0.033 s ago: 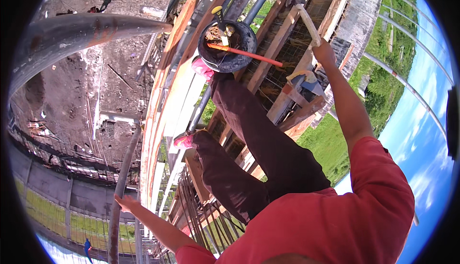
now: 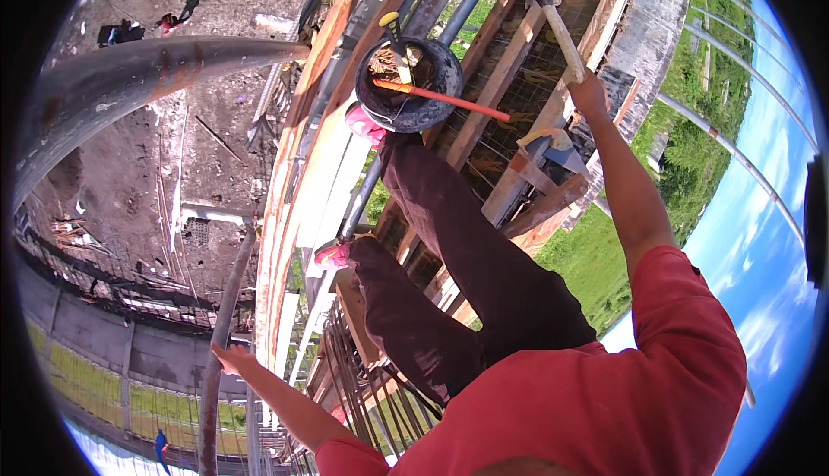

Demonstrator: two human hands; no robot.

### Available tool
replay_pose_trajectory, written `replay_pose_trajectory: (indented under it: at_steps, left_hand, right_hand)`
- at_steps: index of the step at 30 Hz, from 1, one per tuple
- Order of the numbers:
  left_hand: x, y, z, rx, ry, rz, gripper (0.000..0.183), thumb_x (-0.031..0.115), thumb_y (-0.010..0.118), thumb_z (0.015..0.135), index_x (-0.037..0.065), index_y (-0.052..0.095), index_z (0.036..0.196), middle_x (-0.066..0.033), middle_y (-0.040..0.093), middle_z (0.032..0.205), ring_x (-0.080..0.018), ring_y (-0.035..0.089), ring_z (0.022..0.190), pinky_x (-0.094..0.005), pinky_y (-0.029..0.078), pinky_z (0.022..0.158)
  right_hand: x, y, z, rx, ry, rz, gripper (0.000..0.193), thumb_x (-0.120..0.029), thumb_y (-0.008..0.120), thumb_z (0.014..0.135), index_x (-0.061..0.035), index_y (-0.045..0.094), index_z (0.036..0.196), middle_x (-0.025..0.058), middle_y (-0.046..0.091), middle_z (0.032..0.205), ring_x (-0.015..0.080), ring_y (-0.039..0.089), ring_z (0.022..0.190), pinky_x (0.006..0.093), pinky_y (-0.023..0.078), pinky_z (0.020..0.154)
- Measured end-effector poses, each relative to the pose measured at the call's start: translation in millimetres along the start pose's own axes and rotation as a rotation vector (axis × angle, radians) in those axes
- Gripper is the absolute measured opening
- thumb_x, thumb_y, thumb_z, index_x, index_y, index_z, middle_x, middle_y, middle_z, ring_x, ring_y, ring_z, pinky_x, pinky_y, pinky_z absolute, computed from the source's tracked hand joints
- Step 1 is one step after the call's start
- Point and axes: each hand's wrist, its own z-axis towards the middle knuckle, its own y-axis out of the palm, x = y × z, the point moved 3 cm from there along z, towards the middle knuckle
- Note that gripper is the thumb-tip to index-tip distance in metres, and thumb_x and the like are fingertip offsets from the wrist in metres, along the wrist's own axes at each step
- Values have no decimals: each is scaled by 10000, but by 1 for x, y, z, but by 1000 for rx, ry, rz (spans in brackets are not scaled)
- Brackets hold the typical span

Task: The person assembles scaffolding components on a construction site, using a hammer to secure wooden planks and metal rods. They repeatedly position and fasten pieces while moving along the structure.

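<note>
My right hand [image 2: 590, 96] is closed round the wooden handle of a hammer [image 2: 563, 37]. The metal head is over the timber formwork, above a long wooden beam [image 2: 509, 62]. At the lower left, my left hand [image 2: 235, 359] rests on an upright metal pole [image 2: 218, 338], fingers at least partly round it. Ahead of my foot stands a black bucket [image 2: 367, 96] holding what look like nails. A tool with a yellow-and-black grip [image 2: 391, 25] and an orange-red rod [image 2: 458, 101] stick out of it; the rod reaches past the rim.
Parallel timbers and steel mesh [image 2: 484, 152] run under my legs. A grey-and-yellow object [image 2: 553, 150] sits by the right-hand timbers. Thin rebar [image 2: 354, 381] rises near my left arm. A thick pipe [image 2: 155, 75] crosses the upper left, above the ground far below. Grass lies beyond the right edge.
The hammer's head has shifted slightly right and its handle has turned a little. My left hand and the pole appear slightly farther right in the view.
</note>
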Motion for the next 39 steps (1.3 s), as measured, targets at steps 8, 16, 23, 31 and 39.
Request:
replay_pose_trajectory:
  at_steps: [8,16,23,31,39]
  left_hand:
    - [-131,233,-228,-1119,40,474,445,235,653,935,32,522,1308,-76,630,1110,-189,651,969,-335,514,813]
    - [-202,413,-413,-1488,78,438,374,152,607,942,-61,573,1248,-133,679,1029,-172,674,866,-282,549,724]
    - [-237,493,-478,-1535,586,729,475,164,609,815,72,609,1281,-231,690,1087,-406,644,1068,-440,485,923]
    - [-244,483,-488,-1806,410,540,354,-5,542,852,12,622,1196,-108,656,1009,-190,647,898,-318,521,783]
    - [-279,446,-466,-1925,-294,421,322,-62,492,884,-47,636,1171,-124,589,1182,-176,636,847,-280,523,796]
  right_hand:
    - [67,60,46,-93,190,227,664,-477,700,774,-93,596,1306,215,666,1181,370,610,1146,459,464,957]
    - [56,52,28,-58,62,267,677,-273,710,800,-187,514,1442,228,672,1147,362,632,1112,453,469,951]
    - [56,63,17,102,-169,131,718,-266,698,837,-199,427,1498,282,537,1292,452,469,1230,467,401,1043]
    - [49,64,10,207,-92,168,496,-225,699,848,-42,573,1291,253,524,1259,417,513,1158,469,413,1006]
    - [51,69,9,215,-13,211,516,-258,700,861,-40,561,1307,284,476,1351,432,479,1245,466,384,1059]
